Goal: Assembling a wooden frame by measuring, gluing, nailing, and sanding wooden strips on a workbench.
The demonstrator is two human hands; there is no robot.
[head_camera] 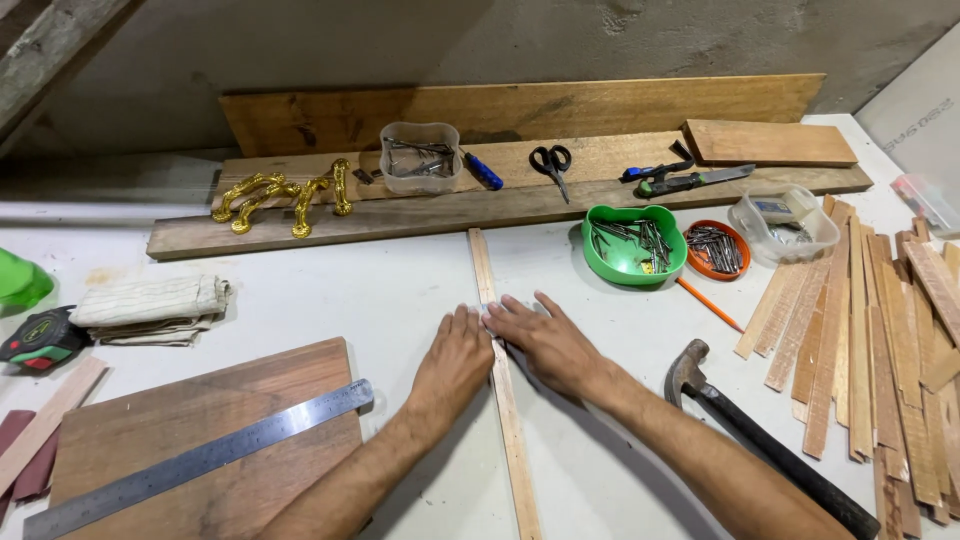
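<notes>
**Both hands flat on a thin wooden strip at mid-table**

Head view: the white table [330, 300] runs back to a grey wall. Open white surface lies just left of the hands, between the folded cloth [150, 308] and the strip; a smaller bare patch sits to the right, between the hands and the claw hammer [745, 430]. The near left corner is taken by a dark wooden board [180, 440] with one steel ruler [200, 460] lying slantwise across it. The right edge is crowded with a loose pile of wood slats [880, 340], too many and too overlapped to count.

The long thin wooden strip [503, 390] lies on the table running from near the back planks toward the viewer. The left hand [455, 362] rests palm down against its left side, fingers together and nearly straight. The right hand [545, 335] lies flat with its fingers spread slightly, fingertips on the strip beside the left hand. Neither hand grips anything; both press down, open.

Along the back planks [430, 205]: four gold handles [285, 195], one clear tub [420, 157], one blue-handled screwdriver [482, 172], one pair of scissors [552, 165]. In front: one green bowl [632, 262] of nails, one orange dish [717, 250] of nails, one clear container [785, 222], one orange pencil [708, 303]. A tape measure [40, 340] sits at the far left.
</notes>
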